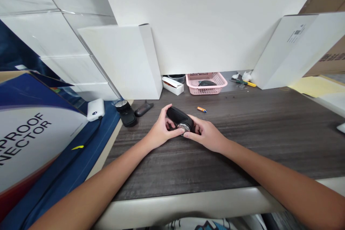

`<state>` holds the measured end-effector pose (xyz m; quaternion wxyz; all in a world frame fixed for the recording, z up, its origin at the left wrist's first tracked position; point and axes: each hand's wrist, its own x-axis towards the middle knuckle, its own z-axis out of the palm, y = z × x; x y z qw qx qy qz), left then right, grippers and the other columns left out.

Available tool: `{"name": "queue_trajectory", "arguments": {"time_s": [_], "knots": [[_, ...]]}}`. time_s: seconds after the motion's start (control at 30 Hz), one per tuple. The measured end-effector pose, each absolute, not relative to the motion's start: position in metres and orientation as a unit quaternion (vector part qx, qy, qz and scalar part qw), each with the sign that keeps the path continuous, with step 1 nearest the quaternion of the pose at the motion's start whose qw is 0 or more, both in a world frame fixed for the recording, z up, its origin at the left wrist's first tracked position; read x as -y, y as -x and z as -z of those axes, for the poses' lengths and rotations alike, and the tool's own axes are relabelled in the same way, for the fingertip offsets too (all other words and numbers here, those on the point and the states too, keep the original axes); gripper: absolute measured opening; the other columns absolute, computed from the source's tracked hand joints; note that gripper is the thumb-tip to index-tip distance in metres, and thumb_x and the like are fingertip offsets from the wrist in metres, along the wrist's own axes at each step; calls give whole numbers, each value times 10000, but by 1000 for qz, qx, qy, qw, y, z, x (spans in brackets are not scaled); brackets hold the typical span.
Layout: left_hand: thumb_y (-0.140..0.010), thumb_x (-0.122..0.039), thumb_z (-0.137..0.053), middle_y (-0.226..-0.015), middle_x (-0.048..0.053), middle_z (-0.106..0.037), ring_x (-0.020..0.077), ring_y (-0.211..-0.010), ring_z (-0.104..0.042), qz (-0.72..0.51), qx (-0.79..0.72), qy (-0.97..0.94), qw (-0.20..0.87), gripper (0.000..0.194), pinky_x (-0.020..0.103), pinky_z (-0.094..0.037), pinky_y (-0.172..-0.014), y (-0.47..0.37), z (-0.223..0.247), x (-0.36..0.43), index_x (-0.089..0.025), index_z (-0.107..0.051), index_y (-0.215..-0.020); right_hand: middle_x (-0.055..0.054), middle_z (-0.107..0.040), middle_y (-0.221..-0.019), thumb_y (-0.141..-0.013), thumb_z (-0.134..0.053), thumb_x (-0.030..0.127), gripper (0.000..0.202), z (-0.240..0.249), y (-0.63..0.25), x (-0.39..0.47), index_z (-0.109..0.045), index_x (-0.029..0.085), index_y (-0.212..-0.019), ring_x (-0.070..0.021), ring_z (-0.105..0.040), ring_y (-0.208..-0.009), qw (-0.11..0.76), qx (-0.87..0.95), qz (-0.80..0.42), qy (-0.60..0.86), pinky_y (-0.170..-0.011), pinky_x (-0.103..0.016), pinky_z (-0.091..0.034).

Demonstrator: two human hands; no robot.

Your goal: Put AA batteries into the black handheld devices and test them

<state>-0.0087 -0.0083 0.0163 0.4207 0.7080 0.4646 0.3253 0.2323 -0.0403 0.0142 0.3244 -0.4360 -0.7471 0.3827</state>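
Black device (178, 115) — inside table edge (183, 191).

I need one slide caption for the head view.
Left hand and right hand hold a black device at a dark table.

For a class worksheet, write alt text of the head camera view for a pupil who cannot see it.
A person's left hand and right hand grip a black device with a round silver head over a dark wood-grain table. Beyond it are an orange cylinder and a pink plastic basket; another silver-topped black device is to the left.
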Motion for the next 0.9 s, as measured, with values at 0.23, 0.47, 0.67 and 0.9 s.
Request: {"name": "queue_trajectory", "arguments": {"time_s": [0.23, 0.47, 0.67, 0.9], "knots": [[-774, -523, -887, -834, -29, -615, 161, -745, -573, -325, -464, -708, 421, 1160, 317, -434, -740, 10, -14, 8, -245, -167, -1639, 35, -635, -826, -919, -770, 474, 697, -12, -233, 39, -521, 321, -1551, -150, -549, -690, 327, 746, -385, 433, -642, -264, -425], [-777, -516, -886, -849, -24, -620, 164, -755, -581, -325, -463, -709, 420, 1172, 323, -437, -748, 9, -16, 9, -245, -150, -1648, 24, -651, -836, -924, -761, 472, 685, -15, -233, 40, -528, 305, -1546, -158, -558, -704, 320, 748, -383, 438, -657, -269, -433], [-785, -525, -880, -857, -20, -615, 175, -779, -600, -331, -458, -716, 409, 1165, 326, -445, -750, 9, -13, 9, -244, -151, -1649, 30, -645, -834, -924, -760, 483, 697, -15, -232, 40, -520, 309, -1554, -156, -562, -708, 318, 750, -377, 441, -662, -268, -436], [-773, -529, -889, -852, -20, -617, 181, -779, -611, -331, -456, -719, 407, 1160, 327, -449, -747, 11, -10, 6, -243, -173, -1640, 35, -630, -813, -916, -766, 484, 695, -13, -233, 39, -531, 309, -1546, -151, -543, -692, 322, 745, -385, 440, -642, -264, -421]]}}
